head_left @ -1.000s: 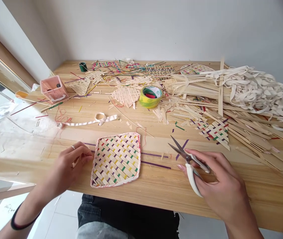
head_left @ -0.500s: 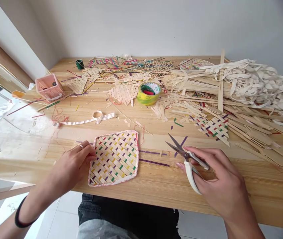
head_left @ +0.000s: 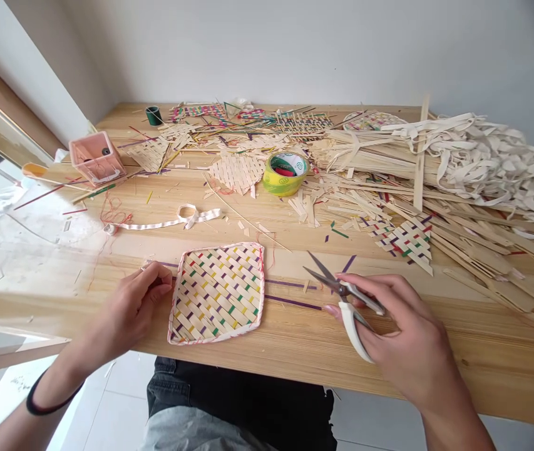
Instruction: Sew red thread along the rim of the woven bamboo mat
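Observation:
A woven bamboo-strip panel [head_left: 220, 294] with coloured checks and a white bound edge, stitched in red thread, lies flat near the table's front edge. My left hand [head_left: 138, 300] is at its left side, fingers pinched together; whatever is between them is hidden or too fine to see. Scissors [head_left: 342, 291] with white handles are in my right hand [head_left: 402, 326], to the right of the panel. Their blades are apart and point up and left, over the table. Purple strips [head_left: 292, 302] stick out from under the panel's right side, toward the scissors.
A roll of yellow tape [head_left: 285, 175] stands beyond the panel. A white ribbon [head_left: 163, 223] and red thread [head_left: 115, 213] lie behind my left hand. A pink box [head_left: 97, 160] is at the left; bamboo strips [head_left: 473, 257] and heaped white ribbon [head_left: 492, 156] fill the right.
My left hand has moved slightly left, away from the panel's edge. My right hand has shifted a little left with the scissors, whose blades stay apart.

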Motion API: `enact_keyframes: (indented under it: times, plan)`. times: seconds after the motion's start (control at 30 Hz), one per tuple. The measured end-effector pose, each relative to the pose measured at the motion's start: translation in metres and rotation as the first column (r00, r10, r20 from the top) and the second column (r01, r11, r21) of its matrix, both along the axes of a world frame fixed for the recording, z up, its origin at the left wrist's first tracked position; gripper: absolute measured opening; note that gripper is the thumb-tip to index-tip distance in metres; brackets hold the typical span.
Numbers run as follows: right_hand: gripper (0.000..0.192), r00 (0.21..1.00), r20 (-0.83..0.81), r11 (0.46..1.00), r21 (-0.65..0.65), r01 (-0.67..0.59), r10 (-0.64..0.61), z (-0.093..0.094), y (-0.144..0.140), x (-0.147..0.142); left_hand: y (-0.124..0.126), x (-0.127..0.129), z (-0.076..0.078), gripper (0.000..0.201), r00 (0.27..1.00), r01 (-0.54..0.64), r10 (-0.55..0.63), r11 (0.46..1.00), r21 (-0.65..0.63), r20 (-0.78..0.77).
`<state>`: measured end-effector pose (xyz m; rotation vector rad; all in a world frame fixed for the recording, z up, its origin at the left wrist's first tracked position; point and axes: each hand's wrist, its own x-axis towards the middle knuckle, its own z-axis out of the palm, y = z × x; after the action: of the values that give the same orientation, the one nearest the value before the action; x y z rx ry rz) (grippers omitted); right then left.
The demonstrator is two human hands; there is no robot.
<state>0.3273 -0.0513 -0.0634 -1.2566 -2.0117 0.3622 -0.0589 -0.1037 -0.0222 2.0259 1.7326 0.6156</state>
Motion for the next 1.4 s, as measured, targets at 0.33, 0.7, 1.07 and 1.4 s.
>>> enact_keyframes:
  times: [0.33, 0.7, 1.07, 1.4]
  plan:
    - [0.042, 0.884, 0.224, 0.912, -0.123, -0.391, 0.410, 0.054, 0.014, -0.068, -0.002, -0.008, 0.002, 0.022, 0.996, 0.050, -0.051, 0.999, 0.019, 0.078]
    - [0.042, 0.864, 0.297, 0.912, -0.185, -0.366, 0.407, 0.052, 0.016, -0.081, 0.005, -0.007, -0.026, 0.018, 0.980, 0.175, -0.186, 0.974, 0.141, 0.071]
    - [0.044, 0.834, 0.284, 0.878, -0.232, -0.419, 0.473, 0.052, 0.017, -0.099, 0.008, -0.018, -0.011, 0.024, 0.968, 0.221, -0.225, 0.974, 0.044, 0.115]
    - [0.043, 0.835, 0.285, 0.880, -0.220, -0.420, 0.470, 0.048, 0.019, -0.096, 0.010, -0.016, -0.002, 0.015, 0.966, 0.237, -0.240, 0.971, 0.040, 0.093]
